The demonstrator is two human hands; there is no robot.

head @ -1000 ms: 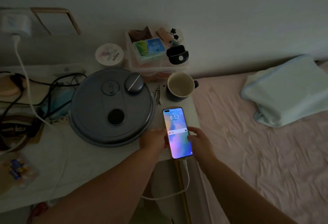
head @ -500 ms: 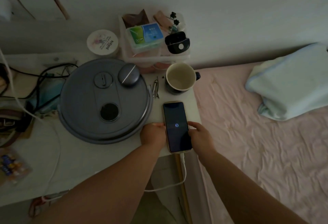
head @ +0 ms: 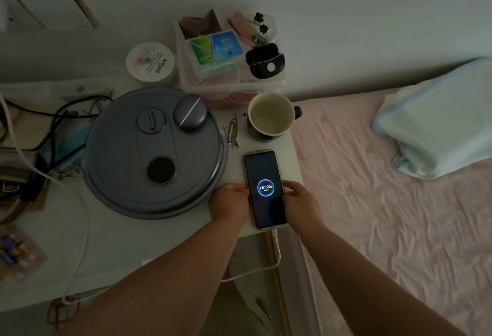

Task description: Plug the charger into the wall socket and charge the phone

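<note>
Room dim throughout; colours muted and grainy. Brightest source is the lit phone (head: 265, 189) screen, its charging ring crisp and legible. Wall (head: 346, 16) evenly grey, no hard shadows. Wide-angle bending at the edges curves the bed (head: 399, 229) line. Left-edge items soft, indistinct.
</note>
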